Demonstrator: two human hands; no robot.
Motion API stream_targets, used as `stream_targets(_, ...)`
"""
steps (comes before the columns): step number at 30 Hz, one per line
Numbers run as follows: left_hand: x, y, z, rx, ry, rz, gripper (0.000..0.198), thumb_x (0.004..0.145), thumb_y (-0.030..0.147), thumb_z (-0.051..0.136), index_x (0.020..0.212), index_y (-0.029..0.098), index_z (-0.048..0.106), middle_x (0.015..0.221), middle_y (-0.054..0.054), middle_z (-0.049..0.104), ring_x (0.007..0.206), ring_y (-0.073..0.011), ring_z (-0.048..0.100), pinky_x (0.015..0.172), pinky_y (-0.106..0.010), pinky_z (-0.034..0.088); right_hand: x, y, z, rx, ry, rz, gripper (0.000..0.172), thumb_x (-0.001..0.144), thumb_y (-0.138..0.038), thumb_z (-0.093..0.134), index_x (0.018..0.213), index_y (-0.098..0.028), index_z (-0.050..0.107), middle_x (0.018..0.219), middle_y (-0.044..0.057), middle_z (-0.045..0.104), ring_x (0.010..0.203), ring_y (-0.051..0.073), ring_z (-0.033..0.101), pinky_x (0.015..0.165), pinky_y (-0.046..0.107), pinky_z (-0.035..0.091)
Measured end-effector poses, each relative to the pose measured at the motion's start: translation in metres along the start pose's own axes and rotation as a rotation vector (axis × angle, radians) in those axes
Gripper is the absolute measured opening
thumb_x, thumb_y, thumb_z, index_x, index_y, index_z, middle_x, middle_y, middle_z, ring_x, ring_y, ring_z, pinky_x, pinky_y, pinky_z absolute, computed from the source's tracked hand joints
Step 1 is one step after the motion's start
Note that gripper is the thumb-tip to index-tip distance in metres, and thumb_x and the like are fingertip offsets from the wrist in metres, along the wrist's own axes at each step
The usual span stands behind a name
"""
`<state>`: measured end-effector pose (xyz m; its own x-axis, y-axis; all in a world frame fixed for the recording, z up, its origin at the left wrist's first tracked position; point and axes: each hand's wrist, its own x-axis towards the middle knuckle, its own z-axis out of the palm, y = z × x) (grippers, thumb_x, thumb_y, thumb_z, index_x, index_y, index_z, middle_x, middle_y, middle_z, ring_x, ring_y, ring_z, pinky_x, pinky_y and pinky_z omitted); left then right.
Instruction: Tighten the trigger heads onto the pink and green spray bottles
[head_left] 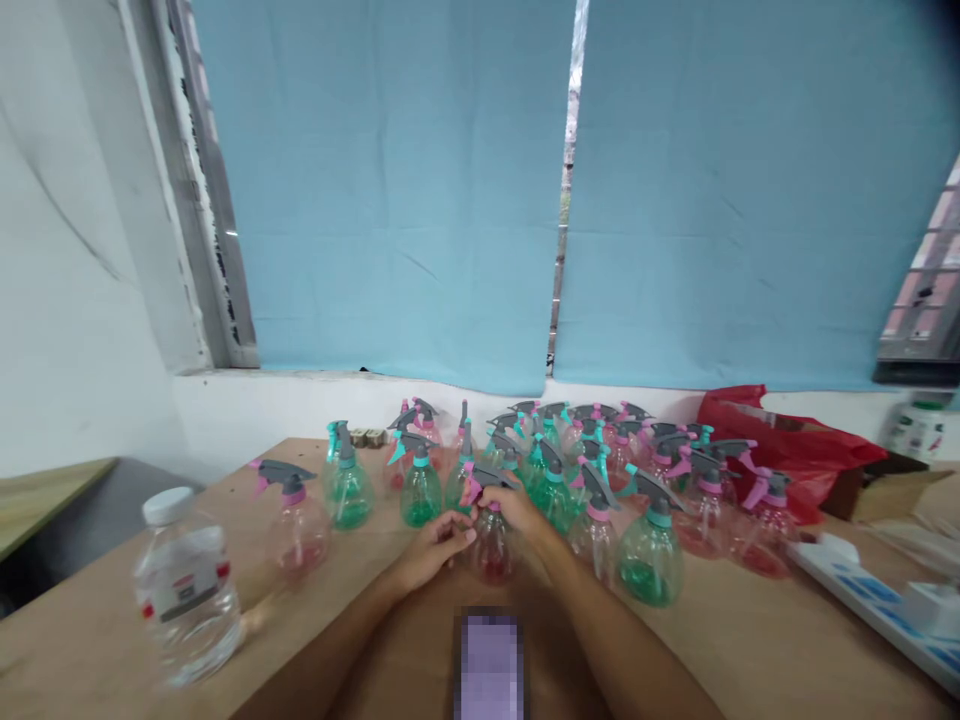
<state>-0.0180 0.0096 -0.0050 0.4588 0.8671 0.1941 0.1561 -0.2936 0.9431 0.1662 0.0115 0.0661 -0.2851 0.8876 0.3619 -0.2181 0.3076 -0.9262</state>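
A clear pink spray bottle (492,560) with a grey and pink trigger head stands upright in front of me, some red tint low inside it. My right hand (508,503) is closed around its trigger head from the right. Just left of that bottle is my left hand (439,548), thumb and fingers apart and loosely bent, with nothing in it; whether a fingertip touches the bottle I cannot tell. Behind my hands are a green spray bottle (420,497) and another green spray bottle (553,497). To the right stands a larger-looking green spray bottle (651,565).
Many more pink and green spray bottles crowd the table (300,640). A water bottle (187,590) with a white cap stands at the left. On the right lie a red plastic bag (795,450) and a white power strip (877,590). A pixelated purple patch (491,665) covers the near middle.
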Motion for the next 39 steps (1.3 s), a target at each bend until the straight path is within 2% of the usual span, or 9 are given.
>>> stream_targets(6,0.0,-0.001,0.001,0.049,-0.015,0.004,0.05,0.085,0.064,0.061,0.105,0.018,0.06,0.071,0.005,0.051,0.059,-0.01,0.045,0.053,-0.021,0.036,0.0,0.006,-0.003,0.0,0.034,-0.028,0.018,0.059,-0.021,0.053,0.065,-0.019,0.07,0.056,0.0,0.063,0.05,0.014,0.054,0.052,0.025,0.038)
stream_targets(9,0.0,-0.001,0.001,0.054,-0.016,0.004,0.05,0.086,0.065,0.059,0.104,0.018,0.06,0.071,0.005,0.05,0.058,-0.0097,0.044,0.054,-0.021,0.036,0.002,0.008,-0.007,-0.04,-0.01,-0.057,0.021,0.061,-0.023,0.053,0.069,-0.019,0.072,0.051,-0.001,0.06,0.049,0.014,0.053,0.053,0.025,0.038)
stream_targets(14,-0.001,0.002,0.002,0.057,-0.014,-0.001,0.051,0.086,0.066,0.059,0.104,0.018,0.061,0.07,0.005,0.049,0.06,-0.0102,0.045,0.054,-0.021,0.036,0.003,0.012,-0.009,-0.065,-0.056,-0.073,0.026,0.064,-0.022,0.052,0.077,-0.019,0.074,0.056,-0.002,0.063,0.052,0.013,0.055,0.054,0.023,0.037)
stream_targets(20,-0.001,0.001,0.002,0.078,-0.012,-0.005,0.053,0.085,0.067,0.058,0.105,0.018,0.061,0.07,0.005,0.05,0.058,-0.0099,0.045,0.054,-0.021,0.036,0.004,0.018,-0.01,-0.069,0.004,-0.059,0.017,0.062,-0.022,0.053,0.065,-0.019,0.07,0.054,-0.001,0.062,0.052,0.013,0.054,0.054,0.024,0.039)
stream_targets(28,-0.002,-0.004,0.001,0.083,-0.02,0.0,0.05,0.086,0.064,0.06,0.107,0.018,0.06,0.074,0.004,0.052,0.062,-0.0113,0.048,0.055,-0.021,0.037,-0.002,0.008,-0.003,0.025,0.057,-0.016,0.014,0.058,-0.025,0.055,0.061,-0.019,0.067,0.058,0.0,0.063,0.05,0.014,0.054,0.05,0.025,0.038)
stream_targets(34,-0.002,-0.003,0.001,0.104,-0.027,0.002,0.048,0.088,0.062,0.057,0.108,0.018,0.062,0.075,0.003,0.054,0.062,-0.0113,0.048,0.057,-0.022,0.037,0.0,0.008,-0.008,-0.051,-0.026,-0.037,0.022,0.061,-0.024,0.054,0.07,-0.018,0.072,0.05,-0.002,0.059,0.048,0.012,0.049,0.053,0.024,0.035)
stream_targets(39,-0.003,-0.002,0.001,0.117,-0.026,-0.003,0.049,0.089,0.063,0.056,0.108,0.019,0.062,0.074,0.003,0.053,0.061,-0.0111,0.047,0.057,-0.022,0.037,0.001,0.01,-0.009,-0.061,-0.046,-0.062,0.026,0.062,-0.022,0.052,0.076,-0.018,0.074,0.052,-0.002,0.061,0.051,0.013,0.053,0.053,0.024,0.036)
